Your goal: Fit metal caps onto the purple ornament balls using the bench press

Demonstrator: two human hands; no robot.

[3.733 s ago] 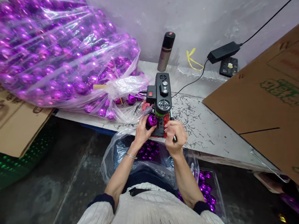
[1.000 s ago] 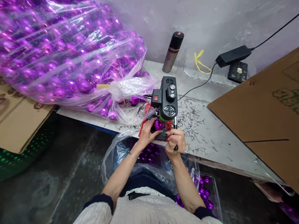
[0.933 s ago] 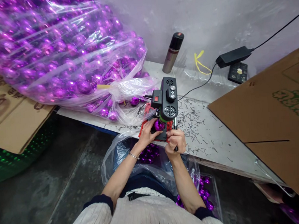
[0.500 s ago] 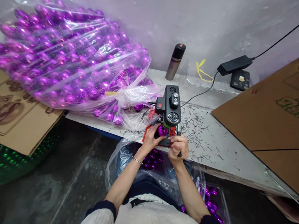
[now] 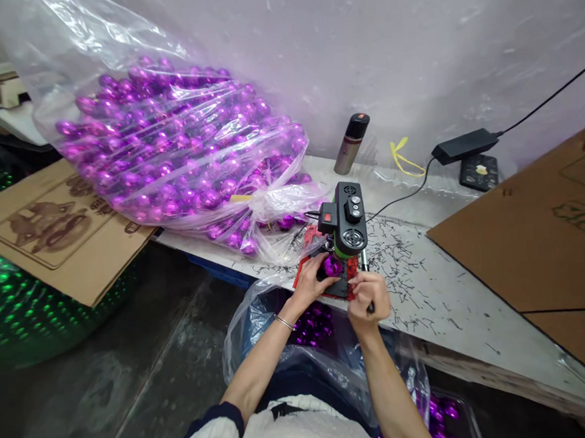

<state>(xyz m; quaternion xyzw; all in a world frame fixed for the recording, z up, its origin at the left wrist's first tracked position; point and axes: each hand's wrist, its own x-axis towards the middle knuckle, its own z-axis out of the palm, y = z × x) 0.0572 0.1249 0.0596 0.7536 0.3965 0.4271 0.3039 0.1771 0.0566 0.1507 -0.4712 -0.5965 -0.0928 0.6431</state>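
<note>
A shiny purple bauble (image 5: 332, 265) sits under the head of a small black bench machine (image 5: 351, 218) with a red switch. My left hand (image 5: 311, 283) grips the bauble from the left, thumb and fingers around it. My right hand (image 5: 370, 300) is closed around the machine's lever handle (image 5: 370, 307), just right of the base. Red and black parts of the machine's base (image 5: 337, 286) show between the hands. Below the table edge, more purple baubles (image 5: 314, 324) lie in an open clear plastic bag (image 5: 240, 336) at my lap.
A large clear bag of purple baubles (image 5: 182, 146) rests at the left. Behind the machine stand a spray can (image 5: 351, 145) and a black power adapter (image 5: 465, 145). Short black bits litter the table (image 5: 428, 289). Cardboard boxes (image 5: 539, 242) flank the right; flat cardboard (image 5: 67, 228) lies left.
The view has shifted, so everything appears lower and farther right. Both hands keep their places, the left on the bauble and the right on the lever handle.
</note>
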